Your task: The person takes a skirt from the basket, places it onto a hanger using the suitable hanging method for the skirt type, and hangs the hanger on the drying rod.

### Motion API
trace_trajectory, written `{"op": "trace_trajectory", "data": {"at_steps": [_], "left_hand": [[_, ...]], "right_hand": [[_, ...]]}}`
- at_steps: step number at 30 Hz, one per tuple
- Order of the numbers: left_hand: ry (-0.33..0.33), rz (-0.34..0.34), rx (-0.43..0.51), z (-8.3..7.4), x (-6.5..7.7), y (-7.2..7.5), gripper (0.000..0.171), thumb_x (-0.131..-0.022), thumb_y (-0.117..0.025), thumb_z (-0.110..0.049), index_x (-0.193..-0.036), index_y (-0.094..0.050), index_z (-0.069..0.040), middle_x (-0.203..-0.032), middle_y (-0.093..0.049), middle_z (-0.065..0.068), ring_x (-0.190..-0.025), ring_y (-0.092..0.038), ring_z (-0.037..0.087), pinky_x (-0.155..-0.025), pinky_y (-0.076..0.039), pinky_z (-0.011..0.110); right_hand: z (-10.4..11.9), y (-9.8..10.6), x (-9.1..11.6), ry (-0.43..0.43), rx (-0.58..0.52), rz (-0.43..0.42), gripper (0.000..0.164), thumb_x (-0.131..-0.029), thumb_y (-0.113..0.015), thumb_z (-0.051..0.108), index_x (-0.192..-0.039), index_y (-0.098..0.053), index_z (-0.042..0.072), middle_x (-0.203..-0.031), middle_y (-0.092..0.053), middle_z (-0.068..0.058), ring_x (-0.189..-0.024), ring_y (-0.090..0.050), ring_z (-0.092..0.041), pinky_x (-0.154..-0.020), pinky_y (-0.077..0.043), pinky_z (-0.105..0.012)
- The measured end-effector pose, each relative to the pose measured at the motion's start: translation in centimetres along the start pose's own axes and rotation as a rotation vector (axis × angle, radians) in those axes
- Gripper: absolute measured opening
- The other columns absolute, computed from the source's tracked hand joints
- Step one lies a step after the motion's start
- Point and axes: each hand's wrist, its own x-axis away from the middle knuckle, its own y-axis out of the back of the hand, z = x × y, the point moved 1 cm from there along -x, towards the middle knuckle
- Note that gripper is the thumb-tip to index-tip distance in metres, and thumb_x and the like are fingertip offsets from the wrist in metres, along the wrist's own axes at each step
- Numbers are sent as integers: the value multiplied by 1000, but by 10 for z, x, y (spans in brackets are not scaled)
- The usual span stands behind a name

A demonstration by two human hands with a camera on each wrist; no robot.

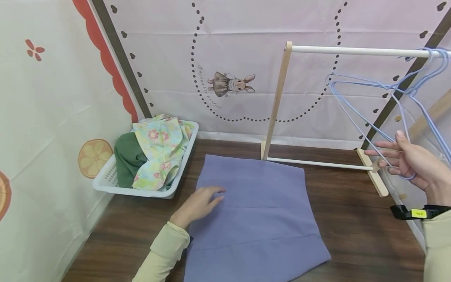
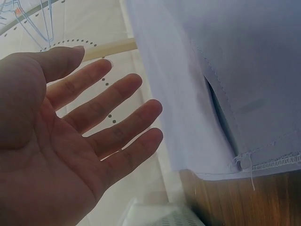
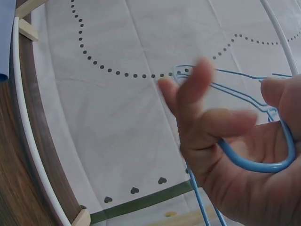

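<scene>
In the head view a blue-purple garment [image 1: 253,211] lies flat on the dark wooden surface. My left hand [image 1: 199,205] is over its left edge, fingers loosely extended; the left wrist view shows the palm [image 2: 61,141] bare, beside the garment [image 2: 249,84], where a slit and a stitched hem with loose threads show. At the right, my right hand [image 1: 415,164] holds one end of a light blue wire clothes hanger [image 1: 373,125]. In the right wrist view the hanger's rounded end [image 3: 263,165] lies across the palm, some fingers bent around it.
Several hangers hang by their hooks from the white rail [image 1: 352,51] of a wooden-legged rack [image 1: 276,102]. A white basket [image 1: 188,156] at the left holds floral cloth [image 1: 158,145] and dark green cloth [image 1: 127,156]. Printed wall sheets [image 1: 225,31] stand behind and at the sides.
</scene>
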Motion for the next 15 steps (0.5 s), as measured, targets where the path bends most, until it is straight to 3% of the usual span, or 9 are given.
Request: {"op": "trace_trajectory", "data": {"at_steps": [8, 15], "left_hand": [[4, 11, 5, -1, 0, -1, 33, -100, -56, -28, -128, -63, -11, -128, -62, 2, -122, -54, 20, -100, -43, 40], [-4, 18, 11, -2, -1, -2, 34, -100, -56, -28, -128, -63, -10, -129, -61, 2, -122, -54, 19, -101, -43, 39]], "right_hand": [[4, -15, 2, 89, -130, -85, 42, -101, -37, 45, -118, -67, 21, -104, -72, -3, -59, -56, -15, -42, -36, -20], [-1, -32, 18, 153, 66, -137, 34, -104, -35, 40, -120, -62, 27, -103, -72, 6, -58, -55, -12, -43, -39, -20]]}}
